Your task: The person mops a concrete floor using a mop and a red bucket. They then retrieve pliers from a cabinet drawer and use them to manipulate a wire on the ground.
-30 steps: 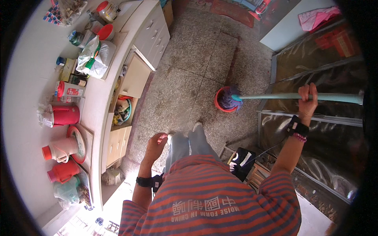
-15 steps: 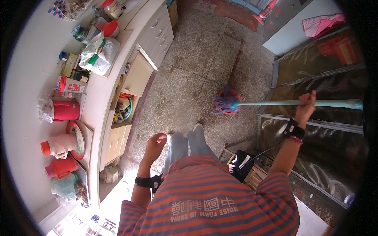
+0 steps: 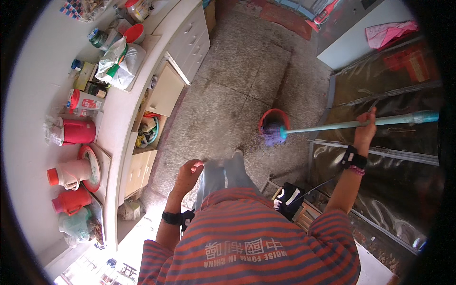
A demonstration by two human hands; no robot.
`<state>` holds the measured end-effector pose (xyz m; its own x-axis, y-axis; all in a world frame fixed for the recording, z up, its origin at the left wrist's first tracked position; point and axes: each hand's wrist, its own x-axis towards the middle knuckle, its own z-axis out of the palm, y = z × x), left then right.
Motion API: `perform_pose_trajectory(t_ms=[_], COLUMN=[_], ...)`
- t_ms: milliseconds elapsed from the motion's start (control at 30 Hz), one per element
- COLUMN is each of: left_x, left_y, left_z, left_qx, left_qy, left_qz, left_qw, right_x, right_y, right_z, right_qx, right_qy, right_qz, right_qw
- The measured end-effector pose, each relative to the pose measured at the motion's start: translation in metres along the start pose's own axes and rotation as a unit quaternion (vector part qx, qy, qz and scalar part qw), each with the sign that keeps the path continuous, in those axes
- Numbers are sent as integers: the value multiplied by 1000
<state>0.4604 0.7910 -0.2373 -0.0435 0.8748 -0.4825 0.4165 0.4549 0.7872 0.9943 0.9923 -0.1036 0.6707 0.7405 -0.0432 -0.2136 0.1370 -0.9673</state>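
My right hand is wrapped around the pale teal handle of a mop, with its index finger partly stretched out. The handle runs leftward to a teal collar and a purple strand head. That head hangs at the near side of a red bucket on the floor, covering its near rim. Whether the strands touch the bucket or the floor I cannot tell. My left hand hangs beside my left leg, holding nothing, its fingers loosely bent and apart from the thumb.
Along the left runs a counter with jugs, jars and bags; a cupboard door below it stands ajar. Plastic-covered panels line the right side. A black-and-white bag lies near my right leg. Speckled floor stretches ahead.
The mop head has shifted from over the red bucket toward me, to its near rim, uncovering the bucket's inside. The handle's right end has swung slightly away from me. My left hand barely moved.
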Motion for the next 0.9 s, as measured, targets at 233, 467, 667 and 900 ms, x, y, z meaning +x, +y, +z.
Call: perform_pose_trajectory(t_ms=[233,467,667,900], left_x=[-6,-4,-10,-9], left_y=[-2,2,-7,-5], left_z=[-5,-1,-10,-6], left_qx=[17,5,27,9], left_qy=[10,3,24,21], left_qz=[6,3,6,-8], left_qw=[1000,1000,999,1000], right_x=[-7,21,10,5], right_y=[-96,-24,-38,-116], right_z=[14,-5,30,36], right_qx=[45,-60,18,30], right_qy=[-178,-209,-119,-342], right_qz=[-91,-6,-58,-77], right_qw=[979,976,991,936])
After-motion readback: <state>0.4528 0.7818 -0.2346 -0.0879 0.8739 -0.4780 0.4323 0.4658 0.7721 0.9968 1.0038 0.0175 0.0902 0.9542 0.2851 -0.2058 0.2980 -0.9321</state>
